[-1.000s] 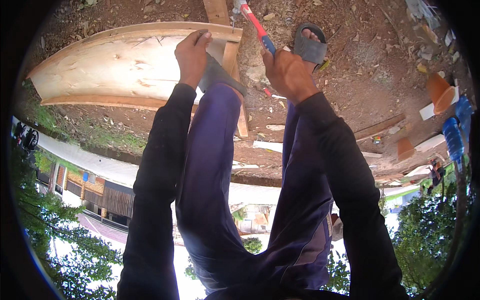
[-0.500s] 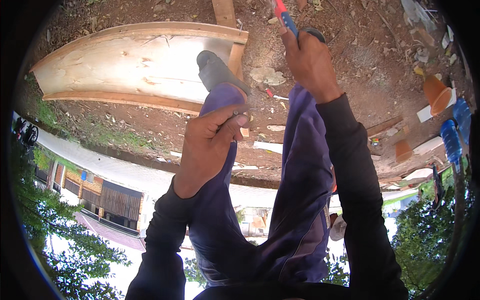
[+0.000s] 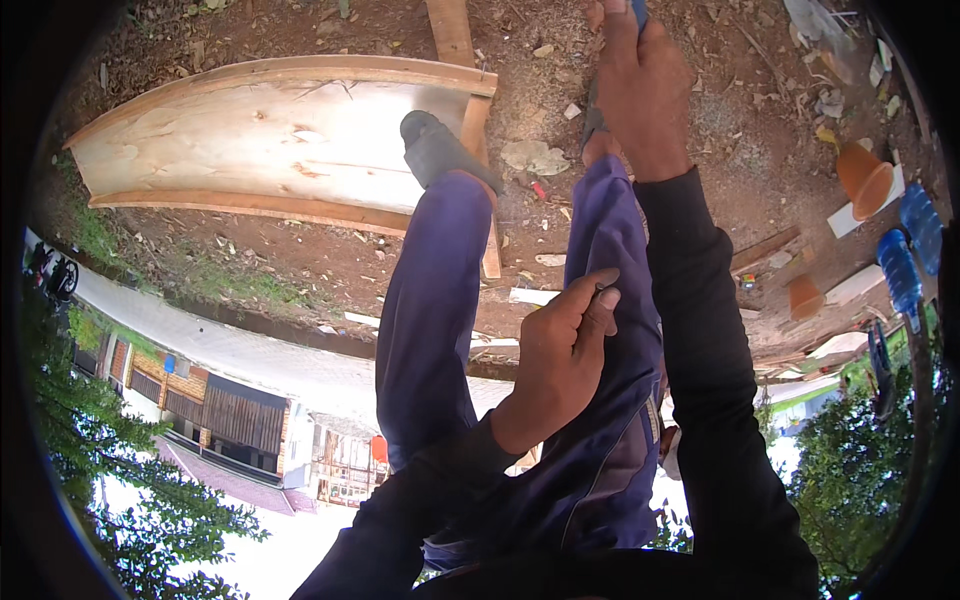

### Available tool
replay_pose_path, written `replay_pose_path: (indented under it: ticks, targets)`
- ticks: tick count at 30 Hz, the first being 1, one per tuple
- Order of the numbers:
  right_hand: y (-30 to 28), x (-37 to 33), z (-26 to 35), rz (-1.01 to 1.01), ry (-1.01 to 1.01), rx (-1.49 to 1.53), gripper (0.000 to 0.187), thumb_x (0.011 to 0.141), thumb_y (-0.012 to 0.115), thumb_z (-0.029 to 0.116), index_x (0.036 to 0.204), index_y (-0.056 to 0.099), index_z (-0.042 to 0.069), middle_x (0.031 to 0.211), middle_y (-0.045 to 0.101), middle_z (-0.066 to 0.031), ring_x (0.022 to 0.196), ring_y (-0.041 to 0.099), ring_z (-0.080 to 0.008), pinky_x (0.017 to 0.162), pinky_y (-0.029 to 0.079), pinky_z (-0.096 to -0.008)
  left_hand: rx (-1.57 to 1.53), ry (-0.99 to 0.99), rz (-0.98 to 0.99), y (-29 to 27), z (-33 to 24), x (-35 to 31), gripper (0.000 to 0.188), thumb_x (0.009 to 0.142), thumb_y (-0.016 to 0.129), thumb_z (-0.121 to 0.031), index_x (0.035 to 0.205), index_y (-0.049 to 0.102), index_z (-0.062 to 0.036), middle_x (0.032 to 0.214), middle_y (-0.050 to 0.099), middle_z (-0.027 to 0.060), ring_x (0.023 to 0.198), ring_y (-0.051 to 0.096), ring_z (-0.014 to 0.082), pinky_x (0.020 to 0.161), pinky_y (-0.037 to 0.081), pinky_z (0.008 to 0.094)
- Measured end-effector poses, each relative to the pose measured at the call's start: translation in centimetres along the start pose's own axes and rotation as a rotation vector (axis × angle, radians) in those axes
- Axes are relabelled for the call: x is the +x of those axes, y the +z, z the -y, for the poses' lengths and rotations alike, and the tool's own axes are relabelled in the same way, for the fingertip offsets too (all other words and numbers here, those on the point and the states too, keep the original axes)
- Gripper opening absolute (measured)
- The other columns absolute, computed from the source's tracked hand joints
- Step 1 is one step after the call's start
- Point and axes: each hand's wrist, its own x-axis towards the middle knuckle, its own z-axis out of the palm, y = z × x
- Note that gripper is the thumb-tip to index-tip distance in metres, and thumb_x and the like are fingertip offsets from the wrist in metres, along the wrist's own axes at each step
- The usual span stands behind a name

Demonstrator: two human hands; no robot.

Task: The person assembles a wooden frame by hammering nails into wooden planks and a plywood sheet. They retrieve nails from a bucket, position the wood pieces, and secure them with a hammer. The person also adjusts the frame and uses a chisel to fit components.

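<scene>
My left hand (image 3: 560, 365) is closed in a pinch over my right thigh. A small grey, round-ended piece (image 3: 602, 288) shows between its thumb and forefinger; its exact kind is too small to tell. At the top edge my right hand (image 3: 645, 95) is wrapped around the blue handle (image 3: 638, 12) of a tool, whose far end is out of view. To the left lies a pale plywood panel (image 3: 250, 140) edged with wooden strips, and my dark-shod left foot (image 3: 435, 148) rests against its right end.
A plank (image 3: 450, 30) runs beyond the panel's right end. On the brown soil to the right are an orange pot (image 3: 865, 180), blue plastic bottles (image 3: 900, 270) and wood scraps (image 3: 770, 250). A small red-handled item (image 3: 540, 190) lies between my feet.
My left hand has moved right, from over my left leg to over my right thigh, still pinched. My right hand has gone up and slightly right with the handled tool.
</scene>
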Motion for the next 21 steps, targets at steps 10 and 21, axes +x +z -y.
replay_pose_path:
  ticks: [10, 21]
  targets:
    - [5.3, -4.8, -1.4, 0.233, -0.046, -0.085, 0.049, 0.101, 0.049, 0.036, 0.076, 0.059, -0.005, 0.077, 0.063, -0.0341, 0.076, 0.063, -0.0529, 0.072, 0.050, -0.0572, 0.124, 0.083, -0.261, -2.6, 2.3, 4.5, 0.026, 0.104, 0.051, -0.015, 0.116, 0.066, 0.0021, 0.067, 0.051, -0.0007, 0.064, 0.047, 0.0060, 0.058, 0.039, 0.0240]
    - [10.1, -10.6, -10.5, 0.326, 0.009, -0.315, 0.042, 0.100, 0.051, 0.035, 0.082, 0.059, -0.002, 0.082, 0.067, -0.0268, 0.077, 0.065, -0.0506, 0.072, 0.052, -0.0554, 0.046, 0.222, -0.289, -2.6, 1.3, 5.7, 0.023, 0.103, 0.053, -0.015, 0.111, 0.066, 0.0018, 0.067, 0.056, 0.0098, 0.059, 0.049, 0.0119, 0.055, 0.041, 0.0304]
